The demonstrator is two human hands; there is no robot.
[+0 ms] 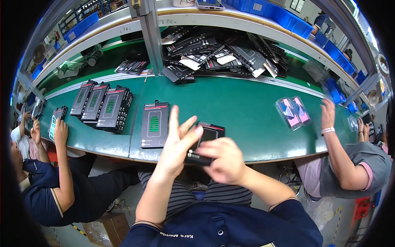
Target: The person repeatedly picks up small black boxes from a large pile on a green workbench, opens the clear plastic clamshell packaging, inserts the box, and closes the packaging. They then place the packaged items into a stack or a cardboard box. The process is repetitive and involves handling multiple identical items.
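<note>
Nearest, above the striped grey-and-black trousers [229, 192], the right hand [224, 160] is blurred, its fingers bent across the lower part of a flat, black rectangular box [211, 132] at the near edge of the table; I cannot tell how firmly it has hold of it. The box sits slightly askew, its dark upper face marked with a pale rounded outline, its lower edge showing small light marks, the rest hidden by fingers. Just beside it the left hand [177, 142] is spread wide, fingers stretched up and apart, with nothing visible in its grasp; whether its thumb touches the box I cannot tell. Left of that hand, a dark grey carton with a green battery picture inside a phone outline [154, 126] lies face up on the smooth green tabletop [242, 109]. Farther left, similar cartons stand in stacks [112, 108] beside a co-worker's hand [61, 131]; to the right, two clear packs with pink and blue inserts [293, 113] lie near another co-worker's hand [328, 113]. At the back, a jumbled heap of black cartons [247, 55] lies beneath a shelf bearing blue plastic bins [288, 20]
</note>
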